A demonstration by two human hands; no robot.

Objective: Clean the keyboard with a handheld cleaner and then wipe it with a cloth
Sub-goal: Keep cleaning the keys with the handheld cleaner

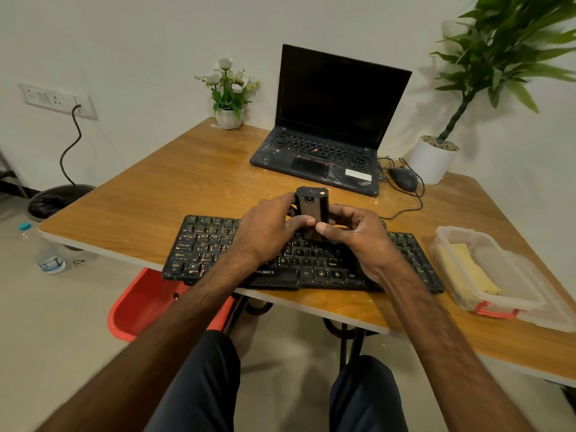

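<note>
Item 1: handheld cleaner (310, 213). Dark, boxy, standing upright over the middle upper rows of the keyboard. Its lower end is hidden behind my thumbs, so I cannot tell whether it touches the keys.

Item 2: left grip (268, 229). Closed on the cleaner's left side, thumb laid across the lower front.

Item 3: right grip (358, 235). Pinching the cleaner's lower right edge between thumb and curled fingers.

Item 4: keyboard (199, 244). Black, lying along the near edge of the table (187, 182), with pale grit visible among the keys on the left half.

Item 5: cloth (467, 269). Yellow, lying in the clear container (530, 294) just right of the keyboard, not in use.

Step, as I judge it: readying the cleaner for its pass, with the wiping not yet begun.

Method notes:
- Hand the cleaner to one grip and free the other to pin the keyboard, which sits close to the edge and could slide
- Hold the working end low and square to the keys
- Travel row by row from one side, overlapping passes and lingering on the gritty left half
- Leave the cloth until every row is covered
</note>
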